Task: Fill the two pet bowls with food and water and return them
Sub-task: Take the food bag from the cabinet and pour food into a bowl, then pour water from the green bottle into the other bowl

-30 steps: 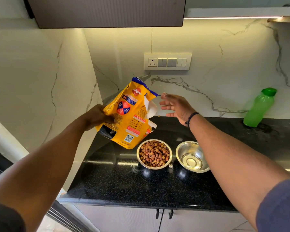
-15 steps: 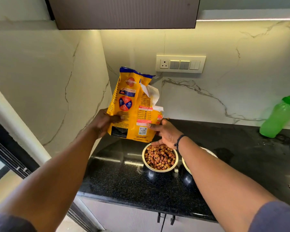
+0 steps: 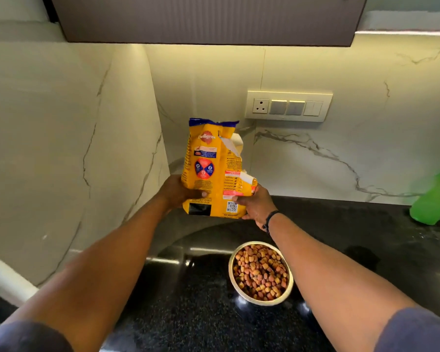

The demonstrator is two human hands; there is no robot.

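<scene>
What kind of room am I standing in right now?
Most likely a home kitchen: a black granite countertop runs along a marble-look backsplash with a switch and socket panel, under an overhead cabinet.

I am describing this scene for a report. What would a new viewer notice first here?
First the yellow food bag, held upright in the back corner of the black counter by the left hand and right hand. Next, the kibble-filled bowl nearer the viewer, and the green bottle at far right.

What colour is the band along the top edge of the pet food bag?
Dark blue, above a yellow body; the pet food bag shows in the head view.
</scene>
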